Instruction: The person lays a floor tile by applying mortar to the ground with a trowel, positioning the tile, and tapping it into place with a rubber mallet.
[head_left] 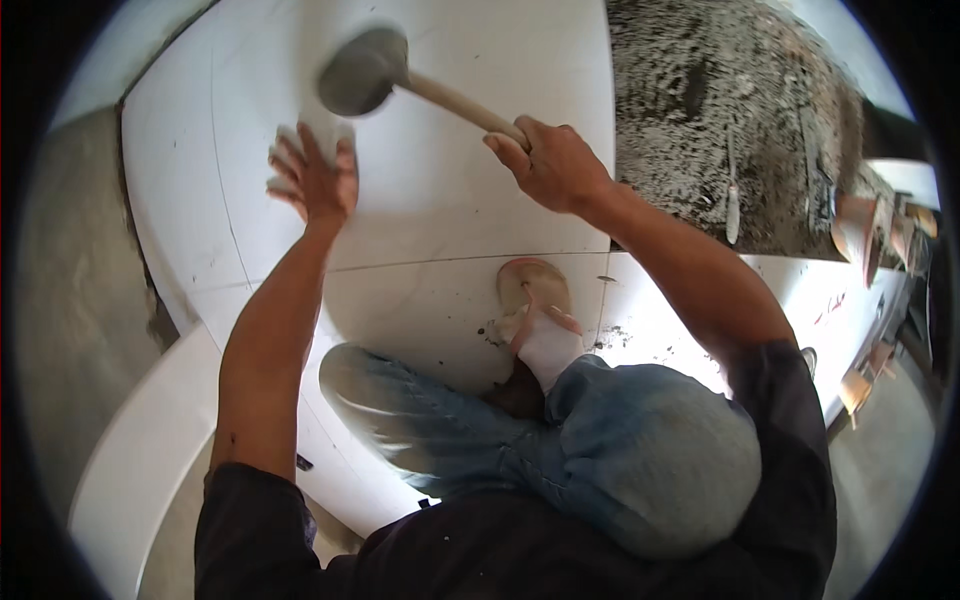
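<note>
My right hand (560, 165) is closed round the light wooden handle of a mallet (365, 72). Its dark grey, rounded head hangs above a large white floor tile (450, 170), up and to the left of the hand. From this view I cannot tell whether the head touches the tile. My left hand (318, 178) is open, fingers spread, over the same tile just below the mallet head. It holds nothing; whether the palm rests on the surface is hard to tell.
Rough grey mortar (690, 110) borders the tile on the right, with a trowel (733, 210) lying on it. My sandalled foot (535, 290) stands on the nearer white tiles. A grey wall (60, 250) runs along the left. Wooden-looking pieces (860, 230) sit at the far right.
</note>
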